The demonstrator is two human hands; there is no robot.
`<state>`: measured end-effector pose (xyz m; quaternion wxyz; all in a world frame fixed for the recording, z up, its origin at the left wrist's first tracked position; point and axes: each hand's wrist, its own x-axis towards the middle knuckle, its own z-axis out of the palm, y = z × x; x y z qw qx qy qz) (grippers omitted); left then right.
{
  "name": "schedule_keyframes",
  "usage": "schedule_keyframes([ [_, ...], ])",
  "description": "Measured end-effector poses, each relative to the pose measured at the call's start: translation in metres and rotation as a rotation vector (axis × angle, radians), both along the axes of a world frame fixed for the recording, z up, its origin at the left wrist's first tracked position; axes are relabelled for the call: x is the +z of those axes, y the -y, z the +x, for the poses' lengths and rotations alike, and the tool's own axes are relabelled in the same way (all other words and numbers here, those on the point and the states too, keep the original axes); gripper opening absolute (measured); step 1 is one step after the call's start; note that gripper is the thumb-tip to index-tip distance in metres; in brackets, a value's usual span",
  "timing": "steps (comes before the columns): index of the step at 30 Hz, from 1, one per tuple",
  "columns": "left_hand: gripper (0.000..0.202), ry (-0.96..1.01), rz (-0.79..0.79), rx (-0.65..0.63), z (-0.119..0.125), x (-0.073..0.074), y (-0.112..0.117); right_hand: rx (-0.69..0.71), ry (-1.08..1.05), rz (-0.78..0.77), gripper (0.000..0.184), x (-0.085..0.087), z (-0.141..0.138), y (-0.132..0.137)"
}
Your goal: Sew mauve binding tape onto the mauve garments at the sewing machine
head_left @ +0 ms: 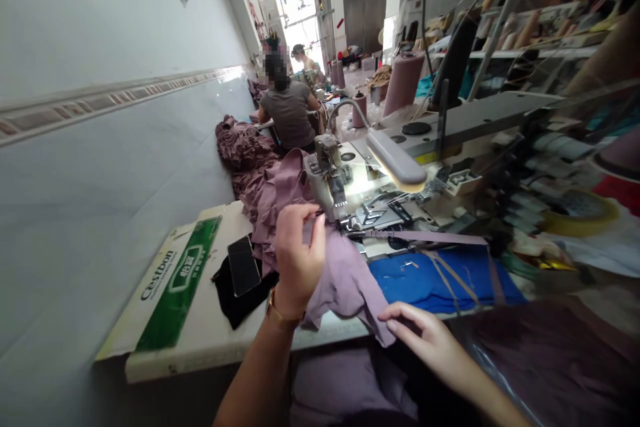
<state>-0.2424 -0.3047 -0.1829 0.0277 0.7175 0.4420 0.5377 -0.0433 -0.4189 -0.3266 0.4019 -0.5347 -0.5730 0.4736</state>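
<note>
My left hand (300, 250), with a band at the wrist, is raised just left of the sewing machine's needle area (340, 195). Its thumb and forefinger are pinched together; a small dark tip shows there, too small to name. Beneath it a piece of mauve fabric (345, 280) spreads from the machine to the front edge of the table. At the near corner of that fabric, my right hand (425, 333) pinches the edge between thumb and fingers. A narrow mauve strip (430, 237) runs into the machine from the right.
A dark phone (243, 265) lies on black cloth (230, 307), beside a green-and-white cardboard (175, 287). Blue fabric (425, 277) covers the table's right front. A lamp (395, 160) overhangs the machine. Heaped mauve fabric (245, 153) lies behind; a co-worker (290, 107) sits beyond.
</note>
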Motion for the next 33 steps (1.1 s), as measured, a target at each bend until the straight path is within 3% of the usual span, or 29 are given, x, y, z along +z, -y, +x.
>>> schedule_keyframes([
  [4,0.013,0.003,-0.288,0.221,-0.028,-0.065,0.026,-0.037,0.03,-0.002,0.033,-0.002,0.013,-0.001],
  [7,0.023,-0.023,-0.562,0.199,-0.042,-0.109,0.041,-0.06,0.027,-0.005,0.034,-0.001,0.02,-0.005],
  [9,0.016,-0.015,-0.668,0.139,-0.046,-0.12,0.045,-0.052,0.014,-0.004,0.033,0.002,0.021,-0.007],
  [13,0.015,0.23,-0.813,-0.018,-0.049,-0.112,0.043,-0.043,0.005,0.006,0.031,0.008,0.024,-0.006],
  [17,0.034,0.735,-1.058,-0.265,-0.05,-0.099,0.045,-0.119,0.013,0.013,0.035,0.006,0.031,0.0],
  [20,0.051,0.875,-1.189,-0.341,-0.05,-0.096,0.049,-0.164,0.02,0.01,0.035,0.005,0.034,0.004],
  [23,0.062,0.893,-1.188,-0.369,-0.052,-0.094,0.049,-0.161,0.032,-0.011,0.034,0.008,0.037,0.009],
  [28,0.071,0.675,-0.945,-0.289,-0.06,-0.084,0.046,-0.088,0.063,-0.065,0.031,0.009,0.039,0.017],
  [33,0.041,0.343,-0.84,-0.241,-0.066,-0.078,0.036,-0.043,0.116,-0.065,0.027,0.003,0.033,0.014],
])
